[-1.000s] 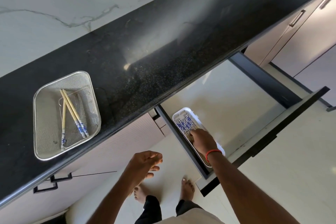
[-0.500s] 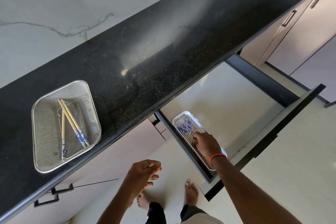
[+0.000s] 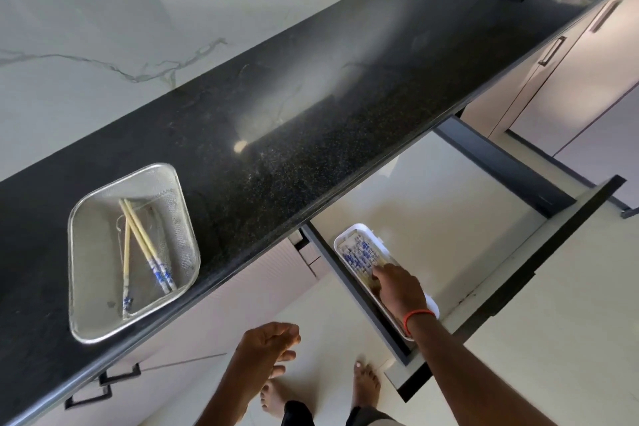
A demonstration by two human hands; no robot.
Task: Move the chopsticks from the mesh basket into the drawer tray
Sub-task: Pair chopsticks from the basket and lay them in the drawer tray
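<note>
The step in hand, as I judge it, is settling a batch of sticks into the tray. The left hand hangs below the front edge of the bench, its grip loosely curled and holding nothing. It is well placed for the next reach to the basket. The right hand lies palm down in the drawer tray, forefinger stretched onto the laid chopsticks. Its other fingers are hidden under the back of the hand, so I cannot tell whether that grip pinches a stick or only presses. To do this well, nudge the sticks parallel to the tray's long side, patterned ends together, then lift the hand straight up so none rolls over the low rim.

The mesh basket sits far left on the bench, near its front edge. It holds three chopsticks: two lie together aslant, the third meets them at the far end, and the blue-patterned ends point toward the person. The white tray lies along the left wall of the open drawer and holds a packed layer of chopsticks. By that count the task looks mostly done, with three to go
</note>
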